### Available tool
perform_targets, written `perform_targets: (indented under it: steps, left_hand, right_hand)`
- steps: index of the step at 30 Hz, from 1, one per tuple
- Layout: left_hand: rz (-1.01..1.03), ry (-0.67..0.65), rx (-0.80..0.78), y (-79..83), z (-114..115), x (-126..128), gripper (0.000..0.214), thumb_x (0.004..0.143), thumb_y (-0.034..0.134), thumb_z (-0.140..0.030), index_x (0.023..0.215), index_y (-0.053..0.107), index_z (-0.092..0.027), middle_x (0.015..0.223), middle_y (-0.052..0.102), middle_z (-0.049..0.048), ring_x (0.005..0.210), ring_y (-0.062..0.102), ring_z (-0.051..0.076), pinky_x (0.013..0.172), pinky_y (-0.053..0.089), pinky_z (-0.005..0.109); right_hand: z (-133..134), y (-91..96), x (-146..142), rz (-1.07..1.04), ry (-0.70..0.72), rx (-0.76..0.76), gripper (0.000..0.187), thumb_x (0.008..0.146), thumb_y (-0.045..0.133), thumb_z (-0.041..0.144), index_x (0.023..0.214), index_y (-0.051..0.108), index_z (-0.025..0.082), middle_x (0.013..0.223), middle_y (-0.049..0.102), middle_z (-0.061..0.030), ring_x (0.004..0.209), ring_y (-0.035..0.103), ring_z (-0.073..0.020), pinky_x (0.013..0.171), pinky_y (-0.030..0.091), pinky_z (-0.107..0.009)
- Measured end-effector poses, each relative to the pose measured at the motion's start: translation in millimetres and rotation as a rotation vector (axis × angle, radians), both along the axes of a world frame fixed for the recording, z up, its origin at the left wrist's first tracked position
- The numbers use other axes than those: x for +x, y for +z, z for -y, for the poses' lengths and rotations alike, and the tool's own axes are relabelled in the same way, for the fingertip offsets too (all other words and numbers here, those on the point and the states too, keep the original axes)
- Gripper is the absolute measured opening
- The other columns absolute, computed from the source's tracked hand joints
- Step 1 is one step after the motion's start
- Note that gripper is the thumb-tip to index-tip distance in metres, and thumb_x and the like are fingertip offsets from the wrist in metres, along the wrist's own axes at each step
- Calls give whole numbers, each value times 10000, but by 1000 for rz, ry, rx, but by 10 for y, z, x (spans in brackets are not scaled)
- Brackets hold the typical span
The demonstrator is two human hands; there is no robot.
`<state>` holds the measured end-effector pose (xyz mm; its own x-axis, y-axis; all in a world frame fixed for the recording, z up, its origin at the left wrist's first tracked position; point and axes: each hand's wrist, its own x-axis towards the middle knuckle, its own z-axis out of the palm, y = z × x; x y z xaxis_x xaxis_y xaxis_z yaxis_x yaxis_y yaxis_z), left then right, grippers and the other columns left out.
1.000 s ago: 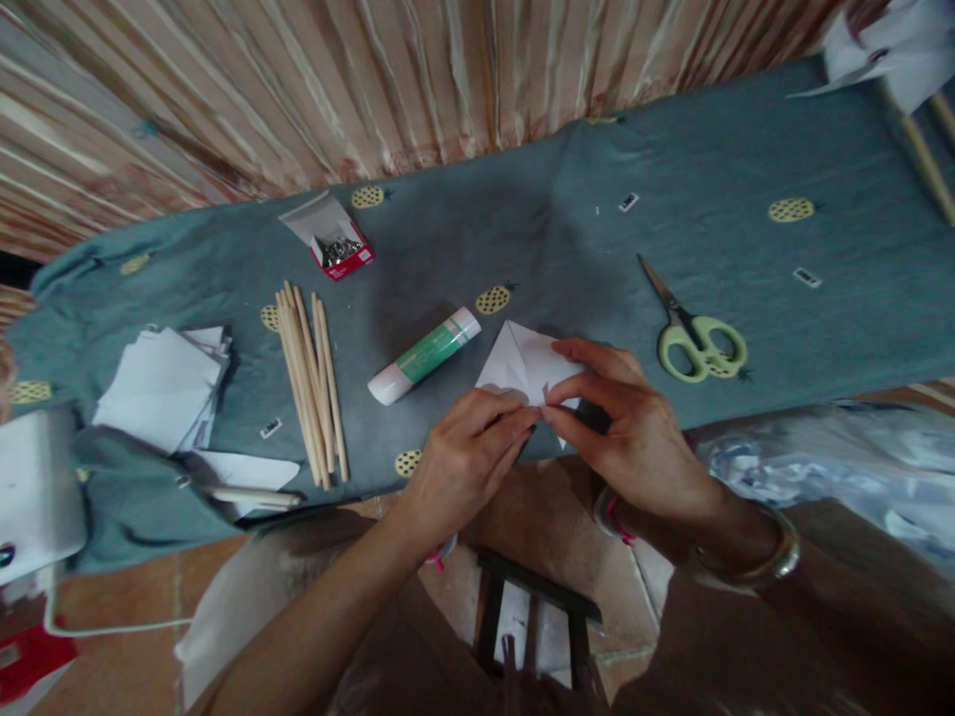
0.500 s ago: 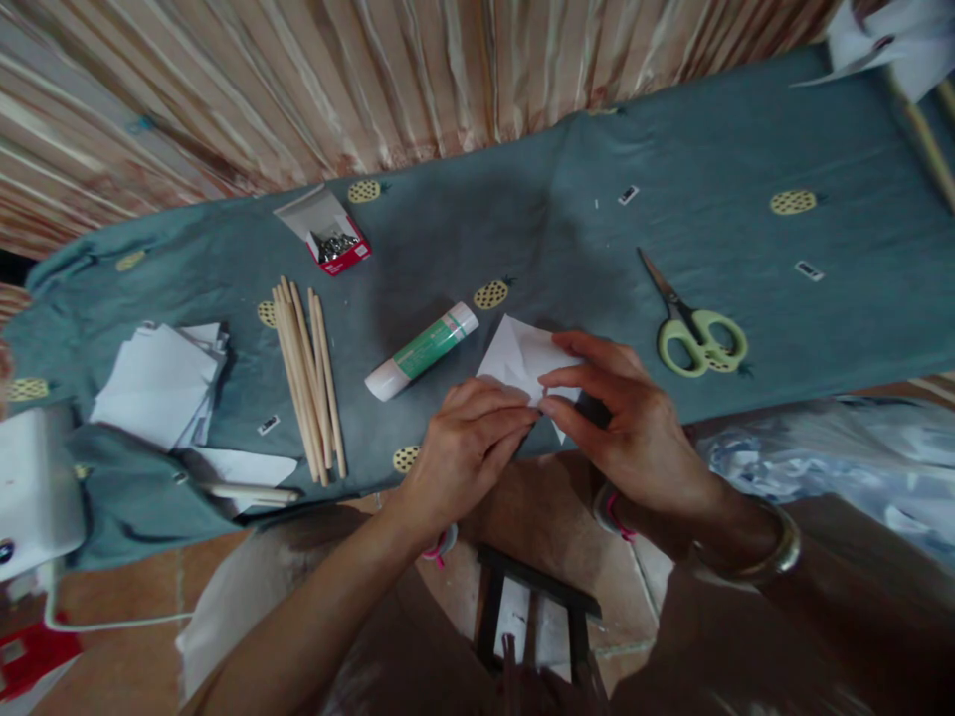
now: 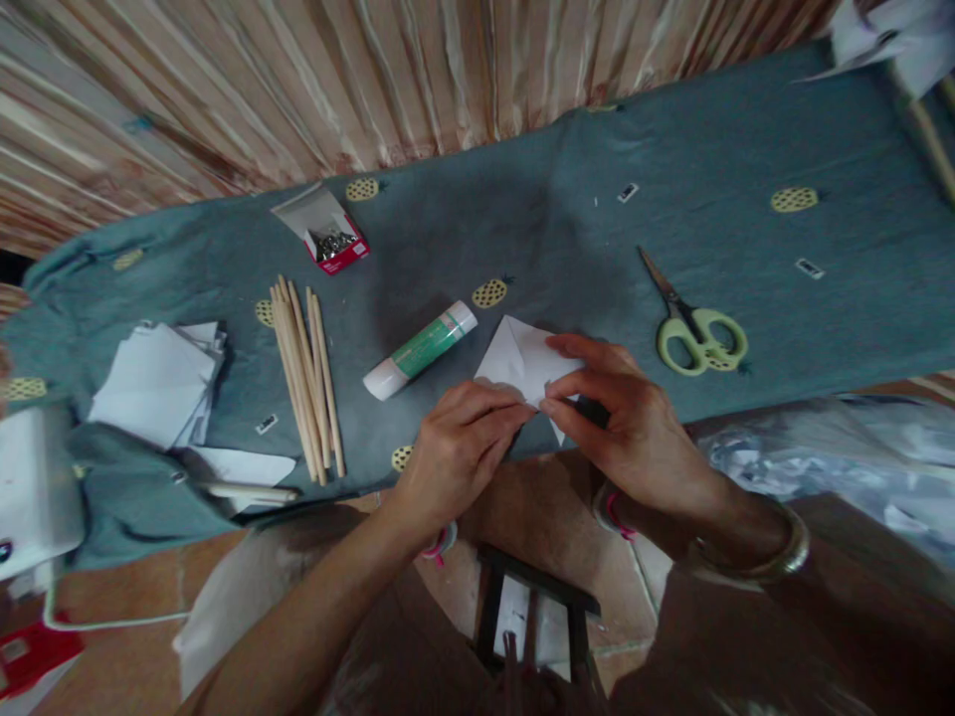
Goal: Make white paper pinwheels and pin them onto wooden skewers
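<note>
Near the front edge of the cloth-covered table, a small sheet of white paper [image 3: 526, 350] with folds in it is between my two hands. My left hand [image 3: 467, 438] grips its near left edge, fingers pressed together. With thumb and index finger, my right hand [image 3: 612, 398] pinches the paper close to the left fingertips; its other fingers rest on the right side of the sheet. The fingers hide part of the near edge. A glue stick [image 3: 422, 350] with a green label lies left of the paper, and green-handled scissors [image 3: 699, 336] lie to the right.
Wooden sticks [image 3: 304, 383] lie left of the glue, beside a stack of cut paper [image 3: 156, 383]. Behind them is an opened red box [image 3: 343, 257] of small metal pieces. A paper pinwheel [image 3: 891, 45] is at the far right corner, and a white device [image 3: 37, 492] at the left edge.
The right index finger and thumb have shifted slightly on the paper, and the sheet's upper part looks a little flatter. My left hand keeps nearly the same place.
</note>
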<state>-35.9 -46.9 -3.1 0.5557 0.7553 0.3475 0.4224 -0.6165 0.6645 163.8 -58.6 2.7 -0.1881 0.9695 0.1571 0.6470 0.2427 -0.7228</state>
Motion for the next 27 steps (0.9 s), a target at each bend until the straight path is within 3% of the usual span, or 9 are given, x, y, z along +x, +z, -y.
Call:
perform_targets:
  steps: [7,27]
  left_hand:
    - [-17,21,10,-18,-9,-2,145,910,596,-130,1001,708,-143,934,710,75,899,662,173,805,572,330]
    - [24,-4,-198,29,-106,33,138,909,584,-145,938,718,-163,904,724,59,874,678,164,813,562,315]
  right_hand:
    - [8,-23,-37,10,-56,22,83,851,631,224,787,682,209,1261,651,-112,1207,578,-298,1002,480,-495]
    - [21,-45,-23,23,-55,60,89,863,618,203,926,678,218,1268,651,-107,1192,595,-285,1007,489,-498]
